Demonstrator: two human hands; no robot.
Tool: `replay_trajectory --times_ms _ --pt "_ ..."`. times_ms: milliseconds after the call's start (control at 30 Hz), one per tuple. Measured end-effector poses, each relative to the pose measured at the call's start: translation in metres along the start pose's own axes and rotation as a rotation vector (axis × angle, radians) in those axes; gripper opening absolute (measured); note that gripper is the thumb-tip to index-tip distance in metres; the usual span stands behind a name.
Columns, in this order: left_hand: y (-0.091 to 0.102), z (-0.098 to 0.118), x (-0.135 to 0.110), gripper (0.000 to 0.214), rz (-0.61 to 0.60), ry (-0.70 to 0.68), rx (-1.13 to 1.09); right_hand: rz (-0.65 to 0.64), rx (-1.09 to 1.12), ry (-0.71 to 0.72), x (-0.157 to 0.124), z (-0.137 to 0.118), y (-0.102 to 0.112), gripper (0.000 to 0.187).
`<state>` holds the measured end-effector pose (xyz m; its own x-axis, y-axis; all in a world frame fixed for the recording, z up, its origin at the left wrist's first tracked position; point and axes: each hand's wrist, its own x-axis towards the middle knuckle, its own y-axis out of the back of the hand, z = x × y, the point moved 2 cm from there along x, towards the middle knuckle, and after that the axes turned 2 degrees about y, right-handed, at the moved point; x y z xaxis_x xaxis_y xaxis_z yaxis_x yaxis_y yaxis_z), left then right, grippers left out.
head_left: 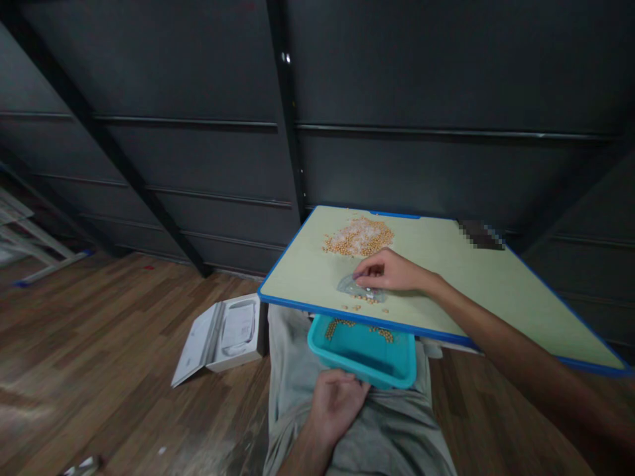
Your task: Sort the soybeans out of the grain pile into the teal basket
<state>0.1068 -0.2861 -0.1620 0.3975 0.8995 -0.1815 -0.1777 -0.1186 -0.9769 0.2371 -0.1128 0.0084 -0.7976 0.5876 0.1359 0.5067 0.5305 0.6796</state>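
My right hand (389, 270) is closed on a clear plastic protractor (347, 285), which lies close to the table surface. A few yellow beans (367, 299) sit along its near side, towards the table's front edge. Behind it is a pile of yellow beans mixed with whitish bits (360, 237). On my lap, partly under the table edge, rests a turquoise tray (362, 373) with some beans at its far left and far right. My left hand (340, 400) grips the tray's near wall, its fingertips partly hidden.
The pale table (496, 297) has a blue rim. A dark flat object (481, 235), partly pixelated, lies at its far right. On the wooden floor to the left stands an opened white box (238, 330). A dark panelled wall (397, 66) rises behind the table.
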Motion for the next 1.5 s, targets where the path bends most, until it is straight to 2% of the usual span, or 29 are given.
replay_trajectory --times_ms 267,500,600,800,933,1033,1133,1333,1500 --pt "0.001 0.0 0.001 0.034 0.021 0.007 -0.011 -0.17 0.263 -0.078 -0.002 -0.007 -0.016 0.037" --pt "0.001 0.001 0.001 0.03 0.034 0.018 -0.002 -0.158 0.28 -0.058 -0.001 -0.01 -0.019 0.034" --pt "0.0 0.001 0.0 0.035 0.037 0.018 -0.019 -0.055 0.263 -0.048 0.0 -0.01 -0.013 0.031" --pt "0.0 0.001 0.0 0.04 0.024 0.007 -0.005 0.439 -0.06 0.08 0.003 -0.004 0.016 0.022" --pt "0.002 0.0 0.002 0.032 0.01 0.015 -0.009 0.532 -0.276 0.091 0.003 0.009 0.028 0.017" --pt "0.003 0.0 0.002 0.036 0.01 0.018 -0.014 0.5 -0.353 0.062 0.002 0.02 0.03 0.015" --pt "0.002 0.0 0.002 0.043 0.006 0.014 -0.019 0.406 -0.347 0.026 0.0 0.026 0.028 0.014" --pt "-0.001 -0.001 0.001 0.046 0.035 0.006 0.027 0.188 -0.157 -0.049 0.0 0.024 0.023 0.016" --pt "0.001 -0.003 0.001 0.036 0.023 0.008 0.069 -0.008 -0.048 -0.062 -0.004 0.021 0.026 0.022"
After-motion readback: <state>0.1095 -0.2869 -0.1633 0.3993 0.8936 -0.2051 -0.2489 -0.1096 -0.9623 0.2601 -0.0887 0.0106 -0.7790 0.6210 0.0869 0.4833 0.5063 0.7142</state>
